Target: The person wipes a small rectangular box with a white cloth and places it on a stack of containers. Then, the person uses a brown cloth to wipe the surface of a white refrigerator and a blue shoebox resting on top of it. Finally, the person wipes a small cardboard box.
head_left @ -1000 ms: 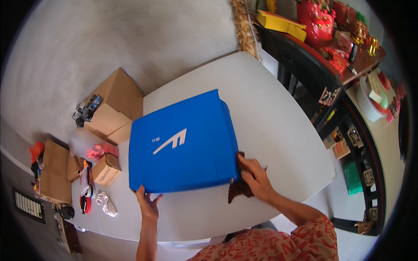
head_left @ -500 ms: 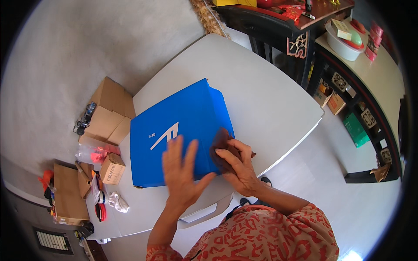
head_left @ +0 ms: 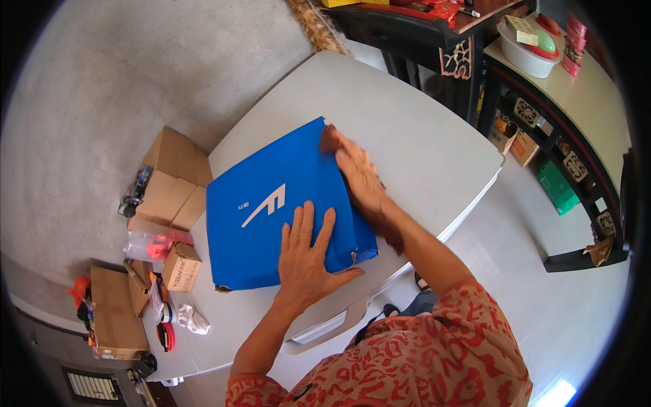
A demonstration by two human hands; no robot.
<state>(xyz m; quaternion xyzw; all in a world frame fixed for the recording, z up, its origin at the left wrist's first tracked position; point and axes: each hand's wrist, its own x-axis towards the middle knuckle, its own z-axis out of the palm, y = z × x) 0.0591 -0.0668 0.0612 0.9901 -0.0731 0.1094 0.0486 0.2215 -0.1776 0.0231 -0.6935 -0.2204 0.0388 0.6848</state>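
Note:
A blue shoe box with a white emblem on its lid lies closed on the pale table. Flat on the near part of the lid rests my left hand, its fingers spread. At the box's right edge, toward the far corner, my right hand presses a dark brown cloth against the cardboard. Part of the cloth pokes out ahead of my fingertips, and more hangs below the wrist. Motion blurs the right fingers slightly, and the palm hides the rest of the cloth.
Left of the shoe box stand a brown carton, a small carton, a clear plastic bag with something red, and a white crumpled item. A larger carton is farther left. Dark wooden furniture stands beyond the table.
My right hand has slid the cloth from the box's near right side up toward its far right corner. My left hand has come down onto the lid.

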